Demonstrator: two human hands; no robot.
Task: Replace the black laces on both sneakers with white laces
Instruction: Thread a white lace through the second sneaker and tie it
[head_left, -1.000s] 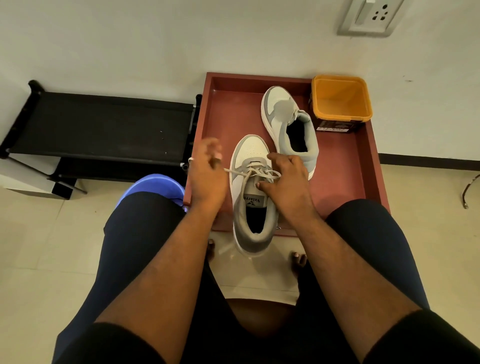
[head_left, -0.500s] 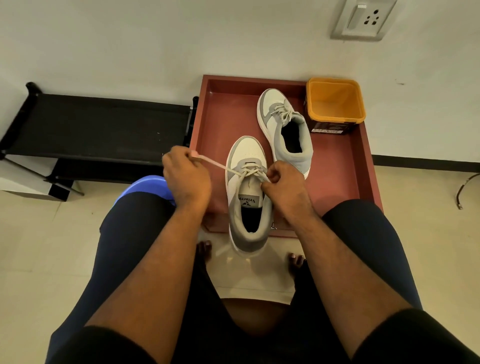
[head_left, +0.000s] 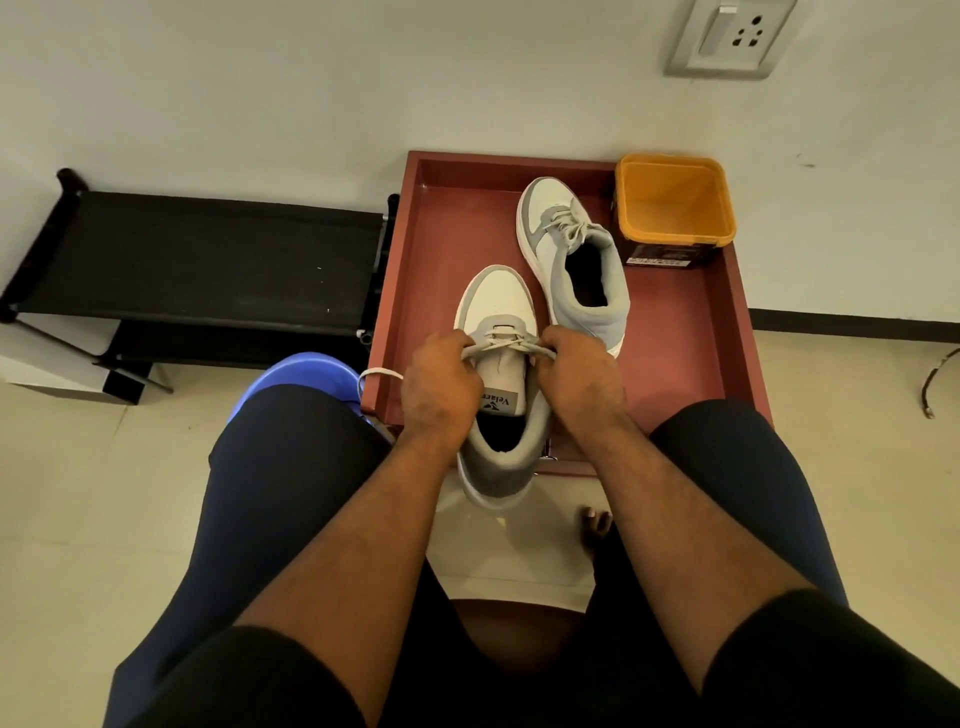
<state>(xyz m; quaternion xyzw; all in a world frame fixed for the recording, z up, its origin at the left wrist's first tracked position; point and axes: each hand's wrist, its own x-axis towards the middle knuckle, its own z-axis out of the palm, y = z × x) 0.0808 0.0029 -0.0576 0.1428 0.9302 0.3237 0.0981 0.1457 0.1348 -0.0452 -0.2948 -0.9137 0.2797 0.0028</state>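
A grey-and-white sneaker (head_left: 496, 306) lies on the near edge of a red tray (head_left: 691, 332), heel hanging over the floor. Its white lace (head_left: 506, 343) crosses the lower eyelets. My left hand (head_left: 439, 387) pinches the lace's left part beside the tongue. A loose end of the lace (head_left: 379, 373) sticks out to the left of that hand. My right hand (head_left: 579, 374) pinches the lace's right part. The second sneaker (head_left: 571, 254), laced in white, lies farther back on the tray.
An orange tub (head_left: 675, 208) stands in the tray's far right corner against the wall. A black rack (head_left: 197, 260) sits to the left. A blue object (head_left: 301, 371) shows by my left knee. My knees flank the tray.
My left hand, which was pulling the lace out to the left, has come back in beside the sneaker's tongue. Both hands now hold the lace close to the eyelets.
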